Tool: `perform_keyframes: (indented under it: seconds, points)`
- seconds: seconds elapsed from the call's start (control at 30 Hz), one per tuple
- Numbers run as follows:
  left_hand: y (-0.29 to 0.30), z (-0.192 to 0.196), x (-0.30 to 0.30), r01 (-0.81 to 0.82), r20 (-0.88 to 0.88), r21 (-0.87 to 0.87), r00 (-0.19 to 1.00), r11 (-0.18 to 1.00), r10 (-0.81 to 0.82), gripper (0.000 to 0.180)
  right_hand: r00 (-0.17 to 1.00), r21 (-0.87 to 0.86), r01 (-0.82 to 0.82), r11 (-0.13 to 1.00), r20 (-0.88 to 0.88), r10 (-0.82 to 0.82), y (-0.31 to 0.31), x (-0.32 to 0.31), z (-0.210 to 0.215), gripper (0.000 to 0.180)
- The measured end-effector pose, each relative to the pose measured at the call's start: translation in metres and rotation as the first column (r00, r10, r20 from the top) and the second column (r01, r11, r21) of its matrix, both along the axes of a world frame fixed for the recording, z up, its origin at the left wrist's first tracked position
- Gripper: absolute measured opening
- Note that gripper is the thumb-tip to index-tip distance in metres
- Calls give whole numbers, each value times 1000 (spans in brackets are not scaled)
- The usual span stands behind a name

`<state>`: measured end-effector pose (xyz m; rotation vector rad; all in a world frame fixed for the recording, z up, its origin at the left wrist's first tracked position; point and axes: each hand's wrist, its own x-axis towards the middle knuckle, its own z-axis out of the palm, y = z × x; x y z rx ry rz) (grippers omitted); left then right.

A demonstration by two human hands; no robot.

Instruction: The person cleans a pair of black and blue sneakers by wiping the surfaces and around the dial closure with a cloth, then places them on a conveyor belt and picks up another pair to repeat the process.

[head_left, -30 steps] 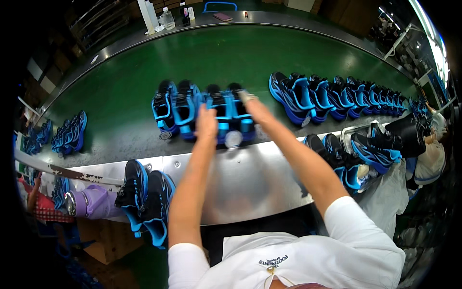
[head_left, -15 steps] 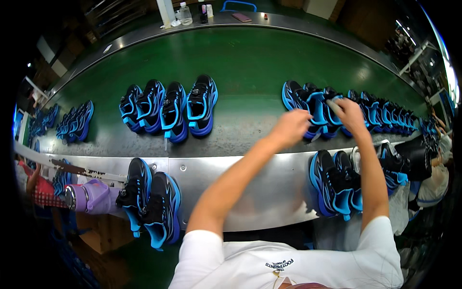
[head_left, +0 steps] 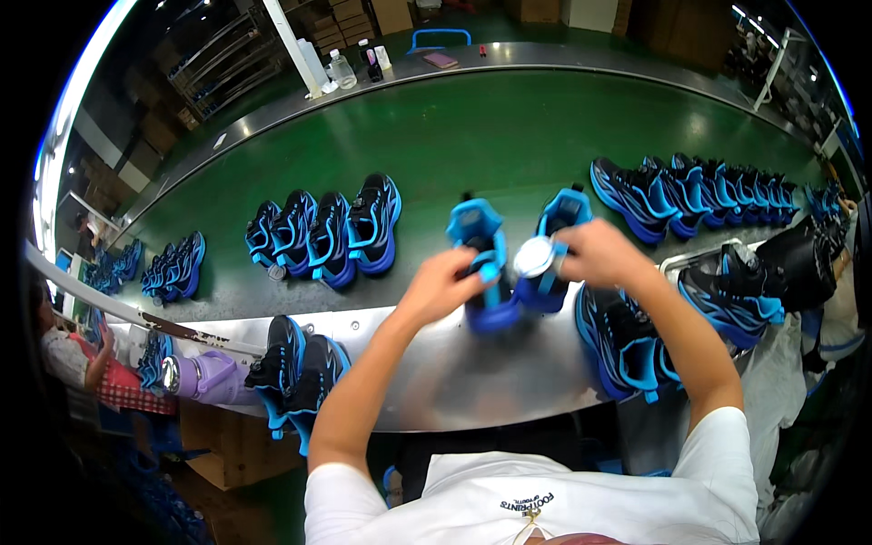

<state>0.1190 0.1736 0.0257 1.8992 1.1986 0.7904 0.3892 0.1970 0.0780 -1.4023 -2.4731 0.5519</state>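
Over the near edge of the green belt, two black-and-blue sneakers hang from my hands, tilted and slightly blurred. My left hand (head_left: 445, 289) is closed on the left sneaker (head_left: 474, 227), at its light-blue-lined opening. On the right, my right hand (head_left: 598, 256) grips the other sneaker (head_left: 565, 211). A round white thing (head_left: 533, 258) shows by the right hand's fingertips, in front of that shoe; its kind I cannot make out. To the right of my hands, a row of matching sneakers (head_left: 631, 200) stands on the belt.
Several sneakers (head_left: 372, 222) stand left on the green belt (head_left: 436, 127). On the metal ledge (head_left: 427, 381) are more shoes (head_left: 618, 341) at right and a pair (head_left: 309, 377) beside a purple flask (head_left: 204, 374) at left. Bottles (head_left: 342, 70) stand along the far rim. Another person (head_left: 86, 363) is at far left.
Both hands have come left and nearer from the right-hand row, bringing two sneakers out of it. The round white thing now shows plainly. The view has shifted somewhat.
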Motion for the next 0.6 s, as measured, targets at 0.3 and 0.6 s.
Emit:
perform_keyframes:
  seconds: [0.3,0.6]
  points:
    - [-231,-34,-53,86,-102,-111,990,990,-97,23,905,-261,-425,867,-83,418,-207,-52,-55,29]
    - [-197,11,-41,-291,-158,419,910,860,384,38,990,286,-50,957,-111,84,-186,-65,-14,52]
